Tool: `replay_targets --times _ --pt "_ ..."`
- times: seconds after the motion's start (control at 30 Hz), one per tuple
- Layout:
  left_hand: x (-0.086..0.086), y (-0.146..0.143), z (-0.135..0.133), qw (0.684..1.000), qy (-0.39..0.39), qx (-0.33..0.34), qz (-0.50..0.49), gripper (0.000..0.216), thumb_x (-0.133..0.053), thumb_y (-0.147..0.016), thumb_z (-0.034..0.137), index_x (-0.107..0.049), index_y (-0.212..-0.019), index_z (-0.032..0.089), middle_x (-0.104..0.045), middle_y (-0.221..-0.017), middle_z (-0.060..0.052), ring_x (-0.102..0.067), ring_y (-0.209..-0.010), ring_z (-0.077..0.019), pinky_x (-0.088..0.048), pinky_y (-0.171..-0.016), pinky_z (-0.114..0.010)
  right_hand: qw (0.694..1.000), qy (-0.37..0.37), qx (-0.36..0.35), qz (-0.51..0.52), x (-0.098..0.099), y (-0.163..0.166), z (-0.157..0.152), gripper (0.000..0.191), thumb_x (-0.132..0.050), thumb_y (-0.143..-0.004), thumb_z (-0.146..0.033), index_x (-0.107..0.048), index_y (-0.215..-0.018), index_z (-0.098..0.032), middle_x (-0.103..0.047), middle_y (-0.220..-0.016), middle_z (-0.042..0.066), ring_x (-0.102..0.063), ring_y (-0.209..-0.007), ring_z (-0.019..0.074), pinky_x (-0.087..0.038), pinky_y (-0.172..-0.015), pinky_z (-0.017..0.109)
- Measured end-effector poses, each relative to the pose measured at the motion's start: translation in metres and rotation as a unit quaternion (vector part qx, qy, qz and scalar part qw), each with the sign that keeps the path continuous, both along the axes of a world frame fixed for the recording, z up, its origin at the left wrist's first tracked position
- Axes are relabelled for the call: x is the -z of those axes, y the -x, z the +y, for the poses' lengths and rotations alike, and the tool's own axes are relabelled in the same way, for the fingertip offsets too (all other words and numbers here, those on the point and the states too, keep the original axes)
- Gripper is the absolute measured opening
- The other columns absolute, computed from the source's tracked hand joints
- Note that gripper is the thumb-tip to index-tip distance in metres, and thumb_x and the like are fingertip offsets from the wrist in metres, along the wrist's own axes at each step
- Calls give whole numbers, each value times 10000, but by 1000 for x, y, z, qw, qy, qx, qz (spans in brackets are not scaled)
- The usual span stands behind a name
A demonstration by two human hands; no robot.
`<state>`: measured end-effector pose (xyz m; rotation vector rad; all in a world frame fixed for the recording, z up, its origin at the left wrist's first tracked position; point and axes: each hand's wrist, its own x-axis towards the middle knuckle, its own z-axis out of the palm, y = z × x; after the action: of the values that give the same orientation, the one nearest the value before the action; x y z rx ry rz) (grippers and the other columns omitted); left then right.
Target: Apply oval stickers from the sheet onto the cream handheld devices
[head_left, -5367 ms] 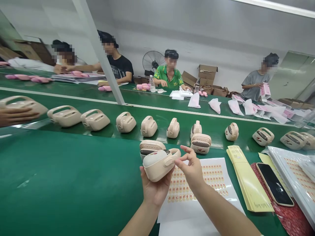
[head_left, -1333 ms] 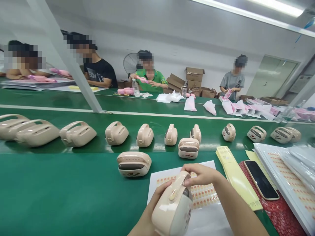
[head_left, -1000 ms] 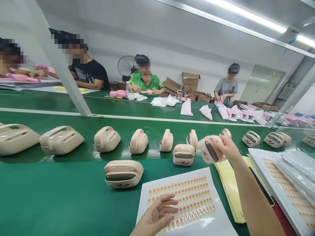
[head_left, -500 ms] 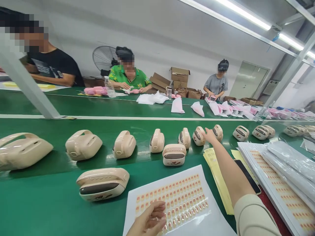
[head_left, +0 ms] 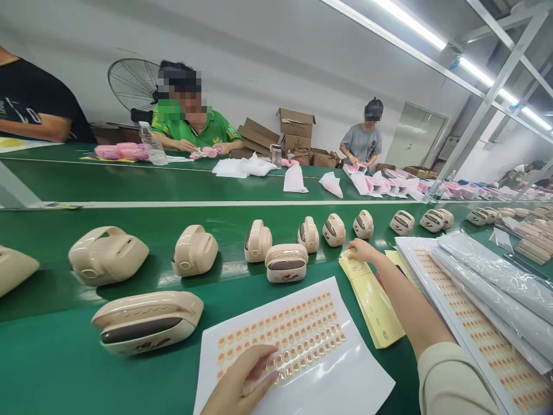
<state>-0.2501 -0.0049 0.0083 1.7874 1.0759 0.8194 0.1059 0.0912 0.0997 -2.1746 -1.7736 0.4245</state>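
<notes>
My left hand (head_left: pixel 244 380) hovers over a white sheet of small oval stickers (head_left: pixel 298 308), thumb and fingers apart with nothing between them. My right hand (head_left: pixel 363 252) is at the far end of a stack of yellow papers (head_left: pixel 375 305), its fingers bent onto the top edge and closed on the paper. Left of the sticker sheet lies a beige plastic device with a handle and dark front panel (head_left: pixel 147 323). A smaller-looking one of the same kind (head_left: pixel 286 263) stands just beyond the sheet.
Several similar beige devices (head_left: pixel 195 251) stand in a row along the green table (head_left: pixel 43 357). More sticker sheets (head_left: pixel 470 323) and clear plastic bags (head_left: pixel 496 288) lie at right. Across the bench sit co-workers, with white and pink bags (head_left: pixel 295 180) and a bottle (head_left: pixel 151 144).
My right hand has come back from the row of devices to the yellow papers. My left hand stays over the sticker sheet. The view has swung to the right.
</notes>
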Motion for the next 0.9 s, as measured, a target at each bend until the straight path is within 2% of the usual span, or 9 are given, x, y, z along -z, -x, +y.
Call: replay_targets --times 0.17,0.3,0.43,0.53,0.6,0.67,0.73,0.83,0.9 --pt "14 5 18 980 -169 -11 101 369 -471 -748 490 -626 -1004 275 -591 -1168 -103 -468 -1146 -338 -373 -935 -469 993 -99 12 60 -41 -8 3 49 -570 -701 -202 -544 -681 -166 -628 -807 28 -578 -757 157 -442 -656 248" --pt "-4 4 40 951 -192 55 237 454 -403 -804 443 -540 -1163 202 -499 -1292 -156 -368 -1239 -343 -347 -943 -496 976 -205 8 77 -95 -14 3 114 -553 -699 -222 -463 -640 -184 -606 -874 38 -562 -823 163 -433 -732 279" --pt "-32 -11 58 925 -190 37 326 523 -459 -760 440 -545 -1139 89 -597 -1104 -226 -536 -1039 -361 -406 -845 -478 949 -308 -15 63 -139 -9 -15 197 -575 -679 -242 -405 -586 -202 -587 -919 43 -530 -914 182 -397 -814 321" --pt "-40 -22 65 907 -213 34 361 400 -521 -711 479 -635 -901 146 -654 -845 -154 -597 -852 -340 -441 -720 -425 910 -410 -38 43 -157 -1 -40 187 -582 -678 -283 -427 -604 -208 -587 -800 21 -537 -815 176 -403 -754 325" --pt "-39 -23 65 906 -222 50 356 324 -531 -706 508 -610 -728 194 -648 -740 -97 -610 -750 -289 -443 -646 -356 894 -443 -43 46 -162 5 -56 169 -584 -679 -314 -456 -645 -210 -554 -695 -7 -520 -708 154 -402 -683 304" --pt "-37 -15 62 910 -248 70 326 320 -506 -738 521 -548 -646 217 -629 -656 -40 -595 -620 -214 -419 -561 -287 898 -430 -55 74 -163 10 -68 187 -597 -667 -344 -470 -663 -206 -518 -643 -25 -484 -625 128 -392 -618 278" --pt "-38 -4 58 901 -348 80 245 350 -474 -767 538 -489 -603 230 -561 -532 15 -522 -476 -157 -362 -473 -253 916 -372 -79 126 -159 13 -75 218 -609 -648 -374 -481 -666 -198 -510 -631 -27 -472 -596 119 -384 -575 262" --pt "-50 11 50 828 -547 79 96 388 -458 -779 560 -426 -564 238 -412 -416 61 -382 -374 -126 -275 -409 -257 944 -257 -82 191 -137 20 -73 237 -579 -664 -407 -517 -677 -179 -526 -636 -17 -487 -598 124 -385 -556 255" --pt "-62 13 45 785 -610 85 64 407 -441 -800 547 -397 -539 238 -371 -402 64 -342 -367 -123 -247 -398 -265 965 -174 -72 180 -112 29 -65 236 -531 -718 -402 -553 -706 -167 -543 -656 -13 -496 -616 122 -389 -572 251"
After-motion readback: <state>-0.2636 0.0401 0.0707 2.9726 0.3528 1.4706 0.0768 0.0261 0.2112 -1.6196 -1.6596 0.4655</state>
